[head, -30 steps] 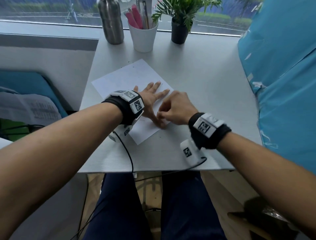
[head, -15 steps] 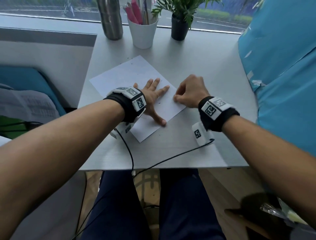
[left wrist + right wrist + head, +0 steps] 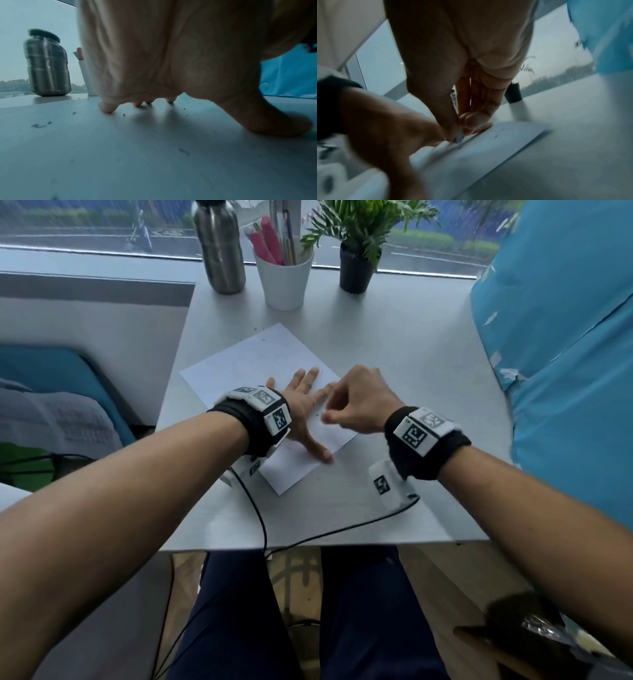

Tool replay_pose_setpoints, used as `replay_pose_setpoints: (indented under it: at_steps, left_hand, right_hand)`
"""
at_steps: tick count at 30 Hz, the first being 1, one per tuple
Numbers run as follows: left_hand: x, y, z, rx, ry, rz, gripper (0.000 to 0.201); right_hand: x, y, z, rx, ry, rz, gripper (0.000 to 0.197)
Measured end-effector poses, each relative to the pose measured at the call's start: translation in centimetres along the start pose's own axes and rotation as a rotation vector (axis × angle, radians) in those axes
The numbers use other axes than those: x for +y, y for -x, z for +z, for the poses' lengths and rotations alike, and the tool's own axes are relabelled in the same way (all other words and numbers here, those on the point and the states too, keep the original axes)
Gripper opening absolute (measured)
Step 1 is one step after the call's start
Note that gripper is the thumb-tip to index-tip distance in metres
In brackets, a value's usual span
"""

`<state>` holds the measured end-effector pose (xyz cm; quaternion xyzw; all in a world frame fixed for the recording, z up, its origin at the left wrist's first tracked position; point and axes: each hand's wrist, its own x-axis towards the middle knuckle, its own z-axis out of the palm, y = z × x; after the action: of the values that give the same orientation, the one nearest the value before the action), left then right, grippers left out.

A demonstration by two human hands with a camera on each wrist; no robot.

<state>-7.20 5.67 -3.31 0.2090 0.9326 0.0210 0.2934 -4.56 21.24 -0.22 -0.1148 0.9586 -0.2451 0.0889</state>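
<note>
A sheet of white paper [image 3: 253,361] lies skewed on a white table [image 3: 411,354], near its front middle. The left hand [image 3: 305,405] rests on the paper with fingers straight and spread. The left wrist view shows the fingertips and thumb pressing down and the palm arched above the sheet. The right hand [image 3: 359,402] hovers just beside the left index finger with its fingers curled. In the right wrist view, thumb and forefinger pinch a thin grey tool [image 3: 459,136], and its tip meets the paper. Blur hides whether it is a pencil, a pen or a blade.

The step appears to be marking the sheet close along the left fingers. To do it well, the left fingertips should press firmly enough that the loose sheet cannot slide or turn. The right hand should use a light, even stroke, with the tool upright and close to the finger but not touching the skin, especially if the tip is sharp.

No brand or words can be read anywhere. The wristbands [image 3: 270,412] carry black-and-white square code patterns, not text. The paper bears only small dark specks [image 3: 40,125]. At the back of the table stand a steel bottle [image 3: 221,248] with no visible label, a plain white cup [image 3: 284,282] of pens, and a potted plant [image 3: 356,244].
</note>
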Motion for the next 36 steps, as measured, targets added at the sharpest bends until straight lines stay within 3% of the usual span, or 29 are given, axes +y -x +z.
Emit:
replay_pose_setpoints:
  at_steps: [2,7,10,14,19,23,25,28,33,36]
  left_hand:
    - [0.1,0.1,-0.1,-0.007,-0.002,0.003,0.150]
    - [0.2,0.5,-0.5,0.003,-0.027,0.025,0.147]
    - [-0.6,0.9,-0.8,-0.005,-0.094,0.117,0.145]
    - [-1.8,2.4,-1.3,-0.093,-0.179,0.179,0.141]
    - [-2.0,4.2,-1.8,-0.078,-0.131,0.218,0.104]
    - [-1.9,4.3,-0.9,0.130,0.100,0.246,0.065]
    - [-1.7,4.2,-0.1,0.208,0.165,0.238,0.073]
    - [-1.6,4.3,1.0,0.229,0.167,0.219,0.103]
    - [-3.0,4.0,1.7,0.079,0.075,0.144,0.139]
    - [-3.2,3.6,1.6,-0.001,0.010,0.101,0.142]
  right_hand:
    - [0.1,0.4,0.4,-0.074,0.032,-0.019,0.011]
    - [4.3,-1.3,-2.9,0.072,0.114,0.129,0.010]
    - [4.4,-1.3,-3.2,0.112,0.045,0.051,0.008]
    - [3.8,-0.1,-1.3,0.022,0.046,-0.082,0.008]
    - [2.5,1.8,0.1,-0.077,0.099,-0.158,0.006]
    - [1.0,1.2,-0.4,-0.031,0.040,-0.170,0.002]
    - [0.6,0.3,-0.2,0.010,0.009,-0.165,0.004]
    - [0.2,-0.1,0.9,-0.033,0.048,-0.164,0.009]
    - [-0.3,0.1,1.6,0.045,0.009,-0.089,0.006]
    - [-1.6,1.9,2.3,-0.108,-0.004,-0.182,0.004]
